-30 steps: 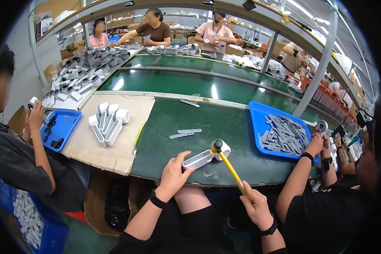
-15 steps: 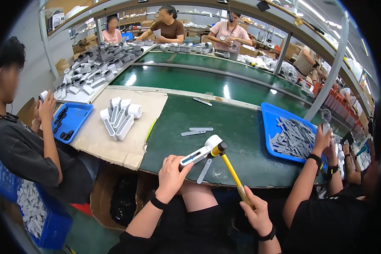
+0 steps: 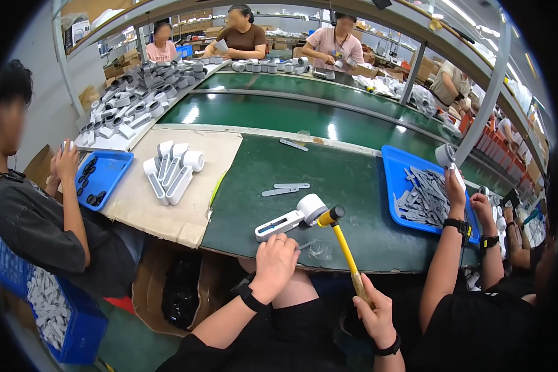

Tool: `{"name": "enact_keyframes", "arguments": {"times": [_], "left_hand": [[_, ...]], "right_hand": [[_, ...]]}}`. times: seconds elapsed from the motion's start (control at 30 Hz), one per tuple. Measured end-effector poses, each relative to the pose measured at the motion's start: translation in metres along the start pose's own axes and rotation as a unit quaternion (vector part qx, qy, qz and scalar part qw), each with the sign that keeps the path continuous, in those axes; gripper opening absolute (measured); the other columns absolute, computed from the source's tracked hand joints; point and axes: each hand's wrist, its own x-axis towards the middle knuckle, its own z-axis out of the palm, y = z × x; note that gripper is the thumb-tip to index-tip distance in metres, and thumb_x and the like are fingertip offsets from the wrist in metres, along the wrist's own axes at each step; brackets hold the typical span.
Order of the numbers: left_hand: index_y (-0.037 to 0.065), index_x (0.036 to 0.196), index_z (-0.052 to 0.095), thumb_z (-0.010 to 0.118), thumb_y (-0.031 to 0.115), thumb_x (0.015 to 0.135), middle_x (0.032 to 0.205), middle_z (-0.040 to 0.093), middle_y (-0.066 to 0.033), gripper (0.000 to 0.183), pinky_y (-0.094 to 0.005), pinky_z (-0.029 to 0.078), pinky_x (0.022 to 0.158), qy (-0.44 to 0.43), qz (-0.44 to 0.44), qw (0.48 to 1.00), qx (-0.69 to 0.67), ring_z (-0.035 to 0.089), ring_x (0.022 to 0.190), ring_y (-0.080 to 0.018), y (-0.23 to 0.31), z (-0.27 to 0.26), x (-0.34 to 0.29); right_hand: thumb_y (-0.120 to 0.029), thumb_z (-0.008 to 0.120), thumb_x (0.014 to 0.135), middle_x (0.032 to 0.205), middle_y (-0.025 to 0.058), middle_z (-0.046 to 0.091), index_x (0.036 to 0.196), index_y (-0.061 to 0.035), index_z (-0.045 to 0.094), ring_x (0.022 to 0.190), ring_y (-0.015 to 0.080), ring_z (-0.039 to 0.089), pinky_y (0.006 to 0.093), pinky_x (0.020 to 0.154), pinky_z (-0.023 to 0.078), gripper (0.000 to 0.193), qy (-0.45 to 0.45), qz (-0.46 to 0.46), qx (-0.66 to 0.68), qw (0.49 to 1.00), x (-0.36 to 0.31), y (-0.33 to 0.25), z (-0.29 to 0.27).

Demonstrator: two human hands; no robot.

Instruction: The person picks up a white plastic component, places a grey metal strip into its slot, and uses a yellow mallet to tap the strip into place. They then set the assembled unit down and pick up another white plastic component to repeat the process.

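A white handheld fan body [image 3: 280,224] with a round head lies on the green mat, the long slot in its handle facing up. Just in front of it is my left hand [image 3: 276,263], its fingers closed over a grey plastic strip [image 3: 306,245]; only the strip's end shows. My right hand [image 3: 377,313] grips the wooden end of a mallet [image 3: 343,248] with a yellow shaft. The mallet's black and yellow head is beside the fan's round head, and I cannot tell whether they touch. Two more grey strips [image 3: 285,189] lie farther back on the mat.
Several white fan bodies [image 3: 175,172] rest on cardboard at left. A blue tray [image 3: 390,186] of grey strips stands at right, near a co-worker's hands [image 3: 457,192]. Another blue tray [image 3: 119,173] holds black parts by the co-worker at left. Behind runs a green conveyor [image 3: 260,115].
My left hand has let go of the fan body and moved down and right onto the grey strip. The fan body now lies on the mat. The mallet has barely moved.
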Motion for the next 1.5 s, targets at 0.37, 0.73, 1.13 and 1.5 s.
{"name": "enact_keyframes", "arguments": {"times": [0.37, 0.73, 1.13, 1.5], "left_hand": [[0.005, 0.115, 0.063, 0.06, 0.01, 0.09, 0.091, 0.054, -0.0144, 0.026, -0.0433, 0.045, 0.081, 0.074, -0.028, 0.996, -0.053, 0.055, 0.089, -0.0338, -0.014, -0.033, 0.026], [0.008, 0.097, 0.072, 0.069, 0.014, 0.085, 0.085, 0.052, -0.0084, 0.014, -0.0412, 0.046, 0.072, 0.08, 0.017, 0.996, -0.042, 0.054, 0.082, -0.0281, -0.033, -0.016, 0.045], [0.003, 0.101, 0.069, 0.062, 0.01, 0.092, 0.084, 0.064, -0.0131, 0.014, -0.0362, 0.049, 0.067, 0.116, -0.024, 0.991, -0.058, 0.063, 0.077, -0.027, -0.036, -0.047, 0.054], [0.005, 0.102, 0.073, 0.07, 0.007, 0.083, 0.095, 0.058, -0.0095, 0.019, -0.0367, 0.049, 0.074, 0.054, 0.027, 0.997, -0.041, 0.053, 0.09, -0.0277, -0.027, -0.02, 0.048]], "right_hand": [[0.003, 0.066, 0.084, 0.076, 0.0075, 0.057, 0.137, 0.0017, 0.051, 0.061, 0.011, 0.053, 0.0243, 0.058, 0.044, 0.055, -0.017, 0.073, 0.04, 0.996, -0.003, 0.001, -0.002], [0.002, 0.068, 0.084, 0.079, 0.0113, 0.059, 0.136, 0.0024, 0.051, 0.065, 0.0147, 0.055, 0.026, 0.062, 0.046, 0.055, -0.013, 0.078, 0.04, 0.996, -0.006, 0.012, -0.003], [0.002, 0.068, 0.083, 0.086, 0.0139, 0.064, 0.136, 0.004, 0.051, 0.07, 0.0149, 0.058, 0.0261, 0.066, 0.047, 0.056, -0.006, 0.068, 0.049, 0.996, -0.006, 0.014, -0.003], [0.002, 0.069, 0.082, 0.085, 0.014, 0.063, 0.136, 0.0024, 0.052, 0.068, 0.0159, 0.057, 0.0261, 0.065, 0.047, 0.057, -0.02, 0.074, 0.039, 0.996, -0.008, 0.016, -0.002]]}}
